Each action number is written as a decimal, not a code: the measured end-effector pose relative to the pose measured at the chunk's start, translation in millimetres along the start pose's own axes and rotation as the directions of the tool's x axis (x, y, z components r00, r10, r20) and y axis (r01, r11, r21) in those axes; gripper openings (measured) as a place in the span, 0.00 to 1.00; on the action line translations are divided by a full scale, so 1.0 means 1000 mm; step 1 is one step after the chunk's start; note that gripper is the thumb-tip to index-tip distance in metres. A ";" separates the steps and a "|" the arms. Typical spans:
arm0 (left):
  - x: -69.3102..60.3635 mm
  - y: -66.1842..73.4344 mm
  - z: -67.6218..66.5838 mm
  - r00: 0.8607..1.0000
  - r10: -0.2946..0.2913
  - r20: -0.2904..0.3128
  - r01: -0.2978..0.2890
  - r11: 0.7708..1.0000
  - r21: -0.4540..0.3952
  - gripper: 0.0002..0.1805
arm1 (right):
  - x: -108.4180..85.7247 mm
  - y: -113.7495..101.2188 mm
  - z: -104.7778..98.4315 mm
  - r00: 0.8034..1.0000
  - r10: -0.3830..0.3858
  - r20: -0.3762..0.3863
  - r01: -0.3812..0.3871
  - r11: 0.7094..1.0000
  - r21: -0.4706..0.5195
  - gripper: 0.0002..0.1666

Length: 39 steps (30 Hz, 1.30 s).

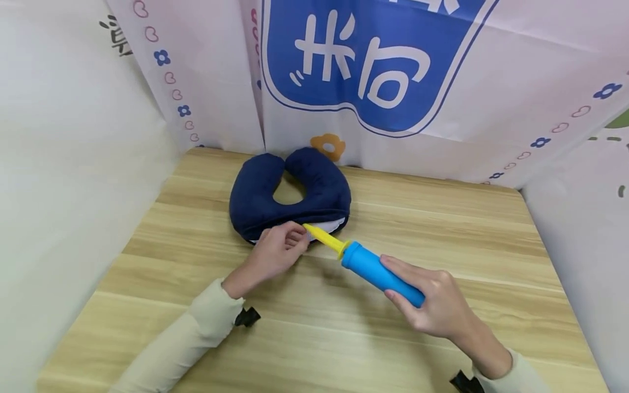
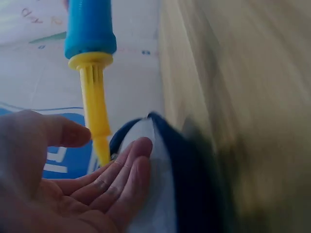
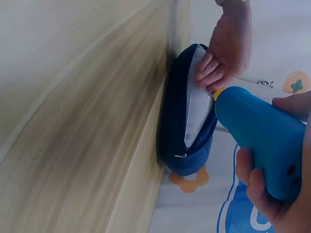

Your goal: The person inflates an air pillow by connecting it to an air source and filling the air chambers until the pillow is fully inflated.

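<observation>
A navy U-shaped neck pillow (image 1: 250,188) lies on the table, its front seam unzipped to show a white inner lining (image 1: 330,225). At this opening is my left hand (image 1: 277,248), its fingers loosely curved and its thumb apart from them. The yellow nozzle (image 2: 95,104) of a blue hand pump (image 1: 371,265) comes down between that thumb and fingers; its tip is partly hidden behind the fingers. My right hand (image 1: 434,300) grips the pump's blue barrel from its rear end. In the right wrist view a zipper pull (image 3: 181,156) shows at the opening's end.
The wood-grain table (image 1: 442,229) runs back to a printed cloth (image 1: 221,71) with a blue emblem. White sheets hang at both sides. A black wrist mount (image 1: 247,317) sits by the left sleeve, another (image 1: 467,382) by the right.
</observation>
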<state>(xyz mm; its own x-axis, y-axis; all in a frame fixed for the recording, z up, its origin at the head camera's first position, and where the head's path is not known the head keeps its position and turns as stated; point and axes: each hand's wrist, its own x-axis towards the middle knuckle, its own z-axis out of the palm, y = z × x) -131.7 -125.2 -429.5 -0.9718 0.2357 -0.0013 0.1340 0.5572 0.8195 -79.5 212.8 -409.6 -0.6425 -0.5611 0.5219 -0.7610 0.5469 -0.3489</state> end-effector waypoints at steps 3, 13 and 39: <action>-0.002 -0.001 -0.006 0.987 0.143 -0.075 -0.119 0.960 0.254 0.14 | -0.001 -0.001 -0.003 1.000 -0.008 -0.001 0.008 1.000 -0.004 0.37; -0.007 -0.013 -0.003 0.885 0.431 -0.175 -0.252 0.761 0.598 0.10 | 0.003 -0.002 -0.002 0.998 0.025 0.052 -0.026 1.000 0.009 0.36; 0.029 -0.028 -0.024 0.820 0.571 0.032 -0.449 0.609 0.653 0.08 | 0.014 0.005 0.004 0.998 0.012 0.057 -0.010 0.999 -0.030 0.34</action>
<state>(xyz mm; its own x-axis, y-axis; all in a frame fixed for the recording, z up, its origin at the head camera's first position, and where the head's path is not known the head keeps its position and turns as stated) -168.6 -153.1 -438.4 -0.7146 0.5367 0.4486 0.6449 0.7539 0.1254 -92.7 205.7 -407.5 -0.6555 -0.5890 0.4727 -0.7514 0.5711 -0.3304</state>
